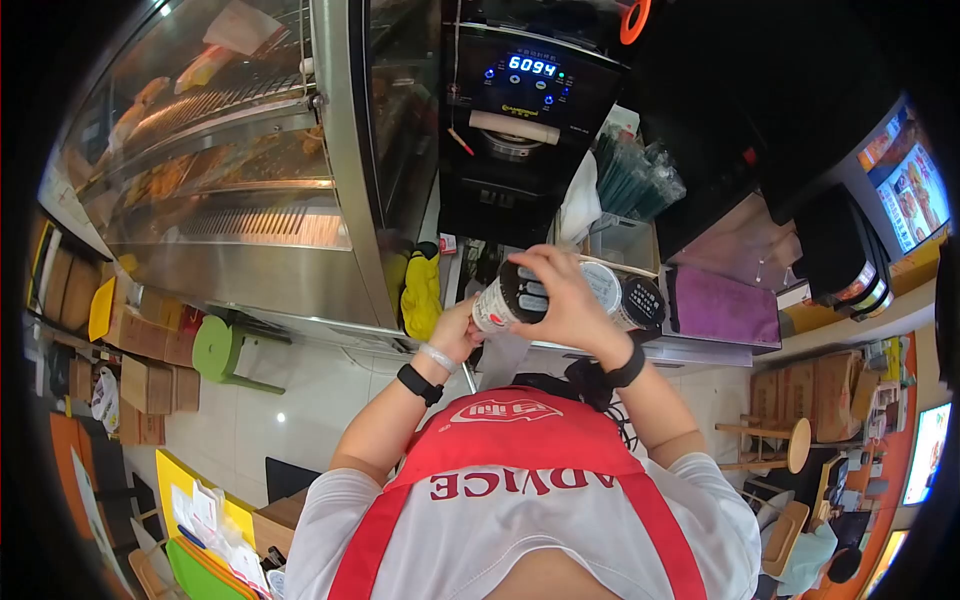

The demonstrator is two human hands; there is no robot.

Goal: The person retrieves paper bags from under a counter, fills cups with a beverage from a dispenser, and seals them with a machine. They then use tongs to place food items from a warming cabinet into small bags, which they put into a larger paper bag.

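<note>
- Head view: You hold a drink cup (508,297) tipped nearly on its side at chest height, over the counter's edge (700,352) and in front of the sealing machine (520,110) with its blue lit display.
- Your right hand (568,300) wraps over the cup from above, fingers curled round the wall; your left hand (458,332) closes on the lower end and props it from beneath.
- The cup looks like a light, thin-walled one that will likely dent if squeezed and may be slick on its printed wall. Whether it is full cannot be told. The firmer rim and base look like the safest places to grip.
- Two more cups (640,302) lie just beyond your right hand, near enough to be knocked.
- A purple cloth (722,305) lies on the counter to the right of them.
- A yellow glove (422,290) hangs just beside your left hand, against the glass food cabinet (230,170).
- A bundle of wrapped straws (635,178) stands behind, to the right of the machine.
- A green stool (222,350) sits on the floor well off to your left.
</note>
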